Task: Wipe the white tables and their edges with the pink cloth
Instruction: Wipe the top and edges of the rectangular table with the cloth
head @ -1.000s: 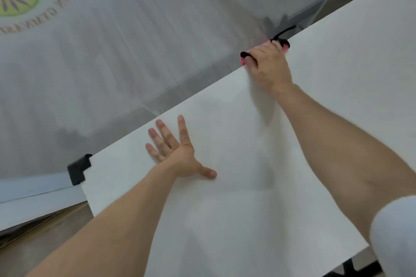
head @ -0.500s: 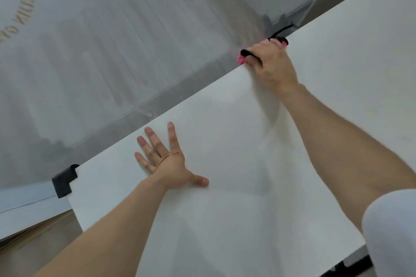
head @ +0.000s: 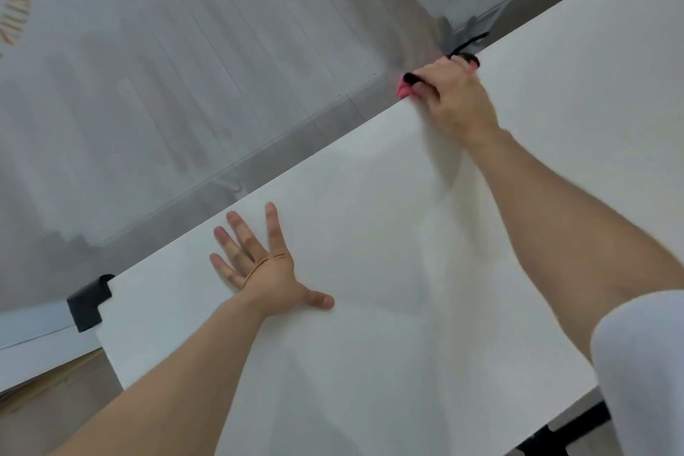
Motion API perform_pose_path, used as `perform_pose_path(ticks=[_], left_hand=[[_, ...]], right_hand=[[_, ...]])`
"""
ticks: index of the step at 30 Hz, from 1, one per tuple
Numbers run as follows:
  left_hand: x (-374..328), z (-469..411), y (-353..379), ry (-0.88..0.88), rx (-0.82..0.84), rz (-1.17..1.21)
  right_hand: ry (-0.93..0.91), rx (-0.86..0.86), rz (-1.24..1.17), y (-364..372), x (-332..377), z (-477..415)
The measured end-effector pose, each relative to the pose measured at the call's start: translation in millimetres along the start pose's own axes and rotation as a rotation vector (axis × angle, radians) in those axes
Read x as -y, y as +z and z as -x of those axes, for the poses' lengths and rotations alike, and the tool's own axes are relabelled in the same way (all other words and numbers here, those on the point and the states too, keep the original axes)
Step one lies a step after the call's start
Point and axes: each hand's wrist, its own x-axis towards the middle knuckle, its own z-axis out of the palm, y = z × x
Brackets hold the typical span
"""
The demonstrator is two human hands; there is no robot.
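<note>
One tight right-hand grip [head: 457,100] around pink cloth [head: 402,88] at table [head: 370,270] edge

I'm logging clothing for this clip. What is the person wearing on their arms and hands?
Both forearms are bare. A white short sleeve covers the right upper arm. A thin tan elastic band crosses the back of the left hand. Black bits by the fingertips of the right hand: worn or not, unclear.

A black bracket [head: 89,302] shows against the grey floor [head: 177,78].
</note>
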Motion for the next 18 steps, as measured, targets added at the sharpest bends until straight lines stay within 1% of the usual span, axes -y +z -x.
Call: perform_pose_path(ticks=[1,2,3,4,6,7,8,9,10,11,12,13,15,16,18], left_hand=[[0,0,0,-0.006,0.0,0.005],[0,0,0,-0.007,0.0,0.008],[0,1,0,-0.004,0.0,0.005],[0,1,0,-0.002,0.0,-0.004],[0,2,-1,-0.014,0.001,-0.015],[-1,2,-1,-0.021,-0.001,-0.014],[-1,2,-1,-0.022,-0.004,-0.01],[0,3,0,-0.017,-0.006,-0.009],[1,2,0,-0.011,-0.01,-0.01],[2,1,1,-0.008,-0.017,-0.012],[2,0,1,-0.009,-0.021,-0.015],[3,-1,1,-0.011,-0.024,-0.017],[3,-2,1,-0.005,-0.031,-0.029],[4,-3,1,-0.001,-0.034,-0.033],[5,-5,2,0.0,-0.045,-0.032]], right_hand=[[0.07,-0.016,0.011,2,10,1],[0.141,-0.051,-0.02,12,36,5],[0.167,-0.073,-0.077,25,71,13],[0.108,-0.072,-0.137,44,113,25],[-0.155,0.017,-0.2,73,189,49],[-0.261,0.063,-0.214,78,210,52],[-0.341,0.091,-0.222,78,210,50],[-0.383,0.128,-0.23,74,193,45],[-0.379,0.14,-0.222,66,165,37],[-0.329,0.12,-0.21,56,129,29],[-0.249,0.065,-0.173,43,89,20],[-0.171,0.028,-0.106,27,51,11],[-0.082,0.008,-0.012,0,-4,0],[-0.04,0.006,0.005,-4,-14,-4],[0.082,-0.018,0.014,4,-1,-3]])
